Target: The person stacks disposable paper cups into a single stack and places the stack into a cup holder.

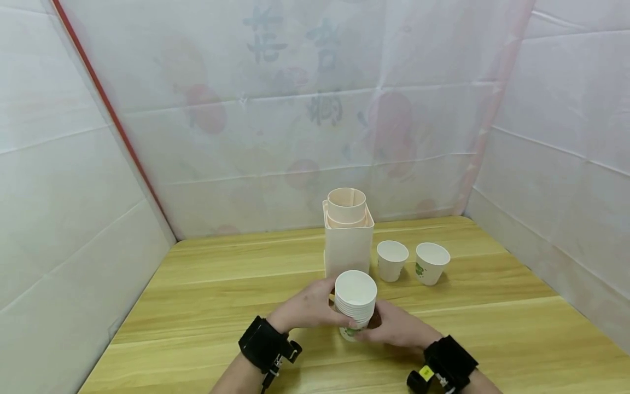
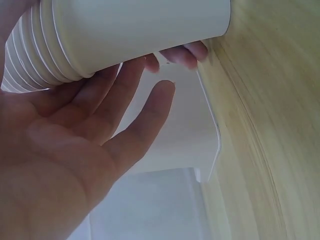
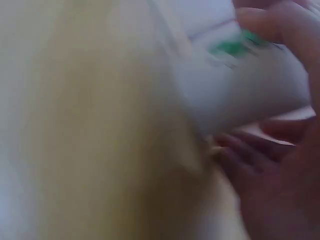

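A stack of white paper cups (image 1: 355,295) stands upright, mouths up, between the two hands near the front middle of the table. My left hand (image 1: 310,307) grips the stack from the left, thumb across its near side. From the right, my right hand (image 1: 397,327) holds it lower down, near the bottom cup. Nested rims show at the left in the left wrist view, above the palm (image 2: 55,155). A green print marks the lower cup (image 3: 240,85) in the blurred right wrist view.
Behind the stack stands a cream square holder (image 1: 348,249) with a round tube (image 1: 346,205) in its top. Two single paper cups, one nearer (image 1: 391,261) and one farther right (image 1: 432,264), stand beside it on the wooden table (image 1: 211,295). White sheets enclose the back and sides.
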Tool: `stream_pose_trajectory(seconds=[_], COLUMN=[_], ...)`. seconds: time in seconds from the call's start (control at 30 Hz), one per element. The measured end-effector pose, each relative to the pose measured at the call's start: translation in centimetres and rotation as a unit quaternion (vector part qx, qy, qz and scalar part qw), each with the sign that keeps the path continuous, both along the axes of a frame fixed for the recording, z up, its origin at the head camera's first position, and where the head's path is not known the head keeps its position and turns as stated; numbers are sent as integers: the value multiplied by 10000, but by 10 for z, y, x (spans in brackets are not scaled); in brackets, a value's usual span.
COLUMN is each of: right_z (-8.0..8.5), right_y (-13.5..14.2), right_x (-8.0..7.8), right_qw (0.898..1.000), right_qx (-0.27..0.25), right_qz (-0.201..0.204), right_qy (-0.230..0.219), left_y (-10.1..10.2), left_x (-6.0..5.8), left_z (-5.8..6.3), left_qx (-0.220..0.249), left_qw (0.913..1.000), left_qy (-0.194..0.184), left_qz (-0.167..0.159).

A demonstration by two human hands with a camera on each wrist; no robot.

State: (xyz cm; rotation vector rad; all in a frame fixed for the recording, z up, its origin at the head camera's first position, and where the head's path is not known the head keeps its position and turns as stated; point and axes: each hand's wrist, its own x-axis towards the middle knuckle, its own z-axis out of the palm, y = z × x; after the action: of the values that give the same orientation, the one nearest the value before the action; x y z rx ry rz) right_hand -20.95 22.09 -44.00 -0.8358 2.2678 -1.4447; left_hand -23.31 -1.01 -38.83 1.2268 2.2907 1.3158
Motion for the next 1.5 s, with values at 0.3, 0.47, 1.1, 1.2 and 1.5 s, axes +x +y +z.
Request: stream_pose_trajectory(seconds=[0.3,0.47,1.1,1.2,1.5], right_z=[72,90,50,47,48], right_y=[35,44,56,56,56], right_x=[-18,-37,-72,-73,-72], right_qw=[9684,9142,8463,8478,8497], right_qx=[1297,1263,2877,2859,2550], right_qz=[-762,-2348,-3332,-3354,-3342], right_qy=[1990,3052,2999,2948,3183], left_y=[3,6,7,6,8], left_x=[-2,-3,9,15,5], left_z=[-1,-2,14,25,9], left_qx=[3,-10,0,38,-42], left_qw=[9999,9999,9998,9996,9998], left_qy=[-163,-96,-172,-263,-174], left_qz=[-38,-82,-52,-59,-35])
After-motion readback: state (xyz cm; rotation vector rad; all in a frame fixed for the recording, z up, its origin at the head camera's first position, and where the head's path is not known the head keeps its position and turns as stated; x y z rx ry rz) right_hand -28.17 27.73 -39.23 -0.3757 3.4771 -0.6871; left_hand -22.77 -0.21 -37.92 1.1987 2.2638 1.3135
